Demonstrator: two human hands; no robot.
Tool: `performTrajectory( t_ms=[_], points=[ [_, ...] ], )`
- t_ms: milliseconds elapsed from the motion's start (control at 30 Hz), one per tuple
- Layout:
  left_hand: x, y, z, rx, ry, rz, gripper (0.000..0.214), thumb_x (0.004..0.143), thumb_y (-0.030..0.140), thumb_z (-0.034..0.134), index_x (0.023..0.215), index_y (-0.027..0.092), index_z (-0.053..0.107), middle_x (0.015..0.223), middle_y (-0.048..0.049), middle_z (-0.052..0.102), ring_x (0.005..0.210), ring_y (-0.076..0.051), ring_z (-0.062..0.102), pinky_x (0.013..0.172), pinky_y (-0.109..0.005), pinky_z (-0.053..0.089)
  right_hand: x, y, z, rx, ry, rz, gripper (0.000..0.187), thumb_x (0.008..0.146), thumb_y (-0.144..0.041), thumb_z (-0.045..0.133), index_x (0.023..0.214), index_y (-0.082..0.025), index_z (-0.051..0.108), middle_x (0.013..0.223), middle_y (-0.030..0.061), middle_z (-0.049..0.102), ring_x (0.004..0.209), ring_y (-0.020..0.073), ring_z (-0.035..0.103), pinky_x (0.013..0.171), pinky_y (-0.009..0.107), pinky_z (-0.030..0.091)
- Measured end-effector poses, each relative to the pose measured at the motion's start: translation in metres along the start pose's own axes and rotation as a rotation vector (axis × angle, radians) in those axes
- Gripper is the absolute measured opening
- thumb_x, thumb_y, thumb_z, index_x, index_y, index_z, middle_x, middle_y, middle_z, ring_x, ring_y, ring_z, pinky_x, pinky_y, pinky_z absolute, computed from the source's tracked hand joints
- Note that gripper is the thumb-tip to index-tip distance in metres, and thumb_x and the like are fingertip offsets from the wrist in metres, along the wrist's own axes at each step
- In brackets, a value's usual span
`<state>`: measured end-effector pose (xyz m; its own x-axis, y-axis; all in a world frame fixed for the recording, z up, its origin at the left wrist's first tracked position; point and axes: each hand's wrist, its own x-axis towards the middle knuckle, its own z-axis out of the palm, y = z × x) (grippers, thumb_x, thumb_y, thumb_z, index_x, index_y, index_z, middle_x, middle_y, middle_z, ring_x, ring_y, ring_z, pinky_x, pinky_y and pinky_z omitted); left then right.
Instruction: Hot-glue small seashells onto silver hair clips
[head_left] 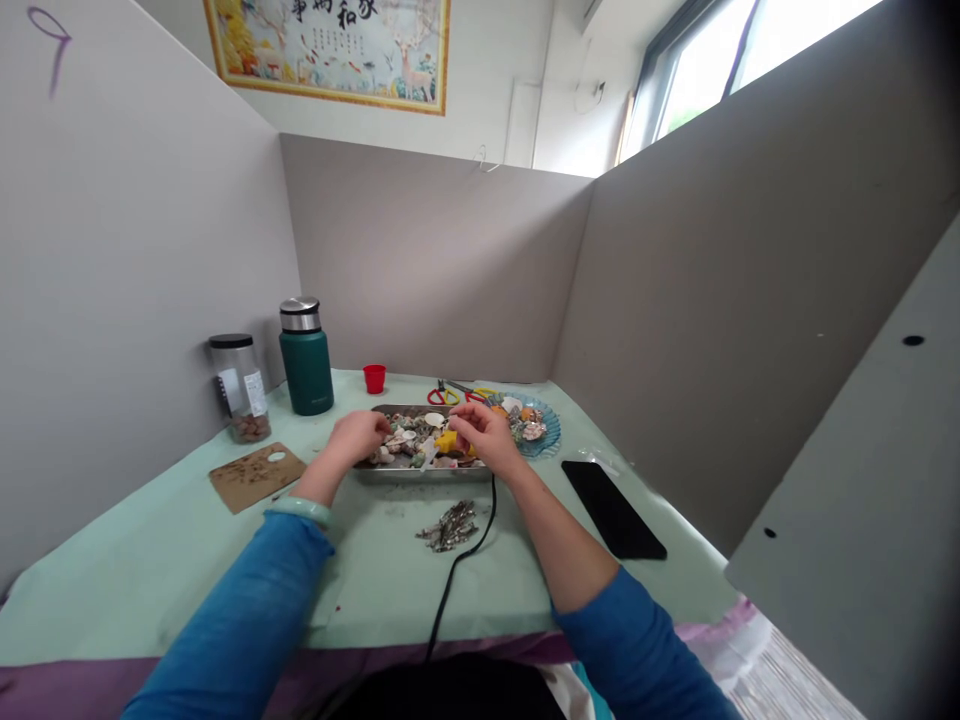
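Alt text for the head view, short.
Two hands in blue sleeves work over a metal tray of seashells on a green-covered table: the left hand touches the shells, the right hand holds a yellow corded tool. Nearby are a blue plate of shells, scissors, a red cup, a green flask, a jar, a black phone and a pile of metal bits.

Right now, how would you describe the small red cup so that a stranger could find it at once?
Look at the green-covered table, along its far edge by the grey back partition. Between the dark green flask and the scissors stands the red cup. It is the only red vessel, open on top and far shorter than the flask.
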<state>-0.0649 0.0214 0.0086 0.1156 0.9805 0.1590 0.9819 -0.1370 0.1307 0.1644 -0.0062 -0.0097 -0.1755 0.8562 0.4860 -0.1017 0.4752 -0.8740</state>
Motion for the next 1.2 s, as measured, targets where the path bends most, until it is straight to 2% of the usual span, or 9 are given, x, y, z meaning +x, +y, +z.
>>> performTrajectory(
  t_ms=[67,233,333,600,733,867,933,1033,1200],
  points=[
    [-0.001,-0.006,-0.003,0.015,0.091,-0.058,0.031,0.079,0.023,0.049,0.097,0.027,0.073,0.104,-0.0073,0.071,0.100,-0.025,0.061,0.080,-0.030,0.042,0.000,0.000,0.000,-0.003,-0.004,0.002,0.030,0.070,-0.041,0.070,0.085,-0.018,0.059,0.061,-0.0047,0.055,0.045,0.0080,0.051,0.042,0.021,0.040],
    [-0.005,-0.003,0.000,0.083,-0.089,-0.049,0.014,0.061,0.024,0.066,0.073,0.026,0.075,0.091,-0.0123,0.071,0.111,-0.033,0.051,0.094,-0.044,0.035,0.000,0.001,0.001,0.000,-0.002,0.012,0.030,0.069,-0.042,0.070,0.085,-0.019,0.059,0.062,-0.0046,0.055,0.045,0.0077,0.050,0.042,0.021,0.040],
    [-0.005,0.004,0.006,0.073,-0.085,-0.041,0.008,0.054,0.020,0.071,0.062,0.022,0.072,0.088,-0.0167,0.070,0.110,-0.037,0.050,0.095,-0.053,0.031,0.000,0.001,0.001,0.000,0.000,0.009,0.029,0.069,-0.042,0.071,0.084,-0.019,0.060,0.063,-0.0045,0.056,0.045,0.0077,0.050,0.042,0.021,0.040],
    [-0.010,0.004,0.004,-0.005,0.162,-0.015,0.007,0.064,0.017,0.065,0.059,0.021,0.068,0.075,-0.0140,0.069,0.103,-0.036,0.052,0.100,-0.059,0.021,-0.001,-0.002,0.001,0.003,0.009,0.017,0.028,0.070,-0.040,0.070,0.085,-0.019,0.060,0.062,-0.0048,0.056,0.045,0.0078,0.051,0.042,0.020,0.039],
    [-0.017,0.020,-0.010,-0.437,0.309,0.045,0.012,0.072,0.025,0.062,0.076,0.022,0.073,0.087,-0.0104,0.072,0.099,-0.031,0.059,0.093,-0.043,0.039,0.000,-0.001,0.000,0.017,0.016,0.013,0.027,0.071,-0.039,0.070,0.086,-0.018,0.060,0.061,-0.0047,0.057,0.045,0.0080,0.051,0.042,0.020,0.039],
    [-0.021,0.047,-0.012,-1.338,0.079,0.012,0.025,0.073,0.028,0.067,0.094,0.015,0.070,0.075,-0.0068,0.071,0.072,-0.021,0.066,0.077,-0.036,0.052,0.002,-0.001,-0.001,0.059,0.061,-0.016,0.027,0.071,-0.038,0.069,0.086,-0.018,0.060,0.061,-0.0044,0.058,0.045,0.0076,0.051,0.045,0.021,0.041],
    [-0.023,0.059,-0.008,-1.604,-0.003,-0.002,0.024,0.068,0.020,0.073,0.090,0.011,0.069,0.070,-0.0073,0.070,0.068,-0.018,0.067,0.075,-0.032,0.054,0.003,-0.001,-0.003,0.093,0.100,-0.019,0.027,0.071,-0.038,0.070,0.086,-0.018,0.060,0.064,-0.0034,0.061,0.046,0.0074,0.051,0.046,0.021,0.042],
    [-0.026,0.070,-0.002,-1.802,-0.102,0.008,0.025,0.066,0.013,0.075,0.090,0.008,0.068,0.079,-0.0108,0.072,0.073,-0.018,0.069,0.076,-0.030,0.056,0.003,-0.002,-0.004,0.138,0.146,-0.005,0.030,0.070,-0.039,0.070,0.089,-0.018,0.060,0.070,-0.0015,0.064,0.049,0.0079,0.053,0.045,0.021,0.042],
    [-0.030,0.076,0.005,-1.886,-0.116,0.019,0.025,0.065,0.012,0.078,0.087,0.010,0.069,0.083,-0.0083,0.072,0.071,-0.015,0.069,0.072,-0.026,0.057,0.002,-0.002,-0.001,0.167,0.128,0.018,0.031,0.069,-0.039,0.071,0.089,-0.018,0.060,0.064,-0.0035,0.061,0.049,0.0080,0.051,0.045,0.020,0.041]
  ],
)
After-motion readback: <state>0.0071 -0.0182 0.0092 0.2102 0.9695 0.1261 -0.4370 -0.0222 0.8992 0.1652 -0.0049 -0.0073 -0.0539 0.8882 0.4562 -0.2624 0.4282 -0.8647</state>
